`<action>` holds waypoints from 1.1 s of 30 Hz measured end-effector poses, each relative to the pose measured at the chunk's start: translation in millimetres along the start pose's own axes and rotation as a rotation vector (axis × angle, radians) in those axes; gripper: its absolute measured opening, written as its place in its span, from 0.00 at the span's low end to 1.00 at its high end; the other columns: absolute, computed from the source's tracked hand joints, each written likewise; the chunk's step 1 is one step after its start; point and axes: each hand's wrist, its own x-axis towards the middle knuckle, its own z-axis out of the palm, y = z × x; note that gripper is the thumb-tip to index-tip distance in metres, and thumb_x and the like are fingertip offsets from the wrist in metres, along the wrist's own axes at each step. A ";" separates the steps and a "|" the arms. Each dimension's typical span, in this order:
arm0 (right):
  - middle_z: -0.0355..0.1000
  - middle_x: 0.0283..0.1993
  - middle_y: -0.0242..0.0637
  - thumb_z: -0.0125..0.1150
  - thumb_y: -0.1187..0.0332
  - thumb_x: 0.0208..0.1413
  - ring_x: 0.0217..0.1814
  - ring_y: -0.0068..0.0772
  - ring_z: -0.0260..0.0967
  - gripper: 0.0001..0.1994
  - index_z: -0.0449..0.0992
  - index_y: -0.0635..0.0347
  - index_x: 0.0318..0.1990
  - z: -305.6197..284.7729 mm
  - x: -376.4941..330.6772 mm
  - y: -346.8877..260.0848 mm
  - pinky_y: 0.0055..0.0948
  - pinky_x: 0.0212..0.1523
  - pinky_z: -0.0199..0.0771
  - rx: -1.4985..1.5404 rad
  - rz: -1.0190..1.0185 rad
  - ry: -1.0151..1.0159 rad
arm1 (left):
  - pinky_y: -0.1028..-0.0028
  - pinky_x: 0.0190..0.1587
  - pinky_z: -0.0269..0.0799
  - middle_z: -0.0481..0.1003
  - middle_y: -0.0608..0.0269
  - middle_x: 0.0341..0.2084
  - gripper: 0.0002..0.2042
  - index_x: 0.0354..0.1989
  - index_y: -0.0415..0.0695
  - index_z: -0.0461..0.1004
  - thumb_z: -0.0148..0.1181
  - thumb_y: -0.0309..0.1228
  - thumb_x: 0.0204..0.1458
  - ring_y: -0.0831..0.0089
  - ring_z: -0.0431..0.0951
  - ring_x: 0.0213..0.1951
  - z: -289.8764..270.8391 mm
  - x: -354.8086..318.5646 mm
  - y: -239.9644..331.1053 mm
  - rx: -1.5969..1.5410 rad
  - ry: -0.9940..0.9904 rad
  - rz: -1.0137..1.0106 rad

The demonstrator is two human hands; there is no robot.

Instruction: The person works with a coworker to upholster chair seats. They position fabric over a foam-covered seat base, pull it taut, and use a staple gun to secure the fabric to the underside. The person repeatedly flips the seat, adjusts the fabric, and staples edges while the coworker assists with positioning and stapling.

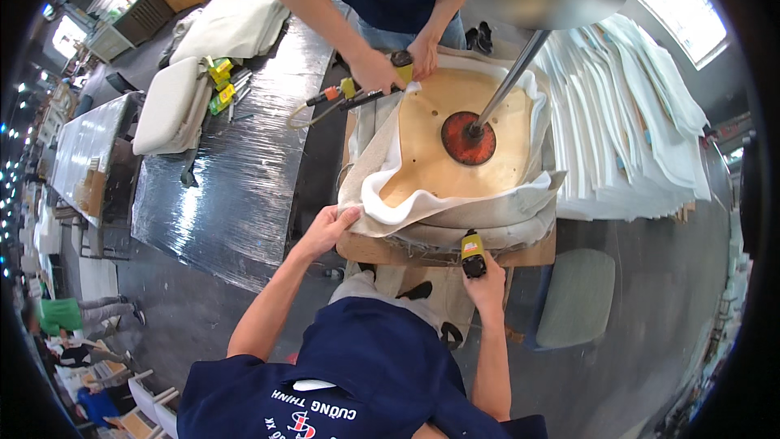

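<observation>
Right now the person's hands are well apart: the left hand [329, 228] pinches the near-left edge of the beige fabric [455, 215] over the upturned seat base [459, 134], while the right hand [486, 284] is clamped on a yellow-and-black staple gun [472, 253] — just below the seat's near edge, nose pointing up at it. Across the counter [236, 171], a co-worker's hands [378, 73] hold the far edge.

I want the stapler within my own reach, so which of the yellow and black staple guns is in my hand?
The staple gun at the near edge of the upturned seat, gripped by your right hand. The other gun is at the far edge, under the co-worker's hands.
</observation>
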 end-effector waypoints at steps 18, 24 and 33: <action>0.81 0.34 0.51 0.74 0.66 0.56 0.37 0.39 0.79 0.16 0.79 0.72 0.43 40.5 -7.1 -9.6 0.36 0.41 0.77 0.050 0.268 0.216 | 0.61 0.44 0.75 0.78 0.63 0.31 0.20 0.45 0.50 0.74 0.74 0.42 0.48 0.60 0.82 0.40 11.5 58.3 34.3 1.462 -0.422 0.662; 0.82 0.42 0.49 0.76 0.63 0.56 0.42 0.44 0.80 0.21 0.79 0.67 0.51 34.2 -6.9 -14.4 0.39 0.49 0.77 0.098 0.240 0.173 | 0.63 0.47 0.73 0.76 0.65 0.38 0.10 0.49 0.50 0.73 0.55 0.29 0.60 0.65 0.79 0.44 2.9 36.5 8.1 1.455 -0.188 0.701; 0.82 0.35 0.50 0.75 0.69 0.54 0.39 0.44 0.83 0.17 0.79 0.65 0.49 52.1 14.7 -53.4 0.39 0.42 0.79 0.002 0.071 0.101 | 0.52 0.40 0.75 0.78 0.56 0.32 0.19 0.48 0.46 0.70 0.67 0.29 0.47 0.51 0.82 0.42 -2.4 56.1 1.0 1.076 -0.225 0.584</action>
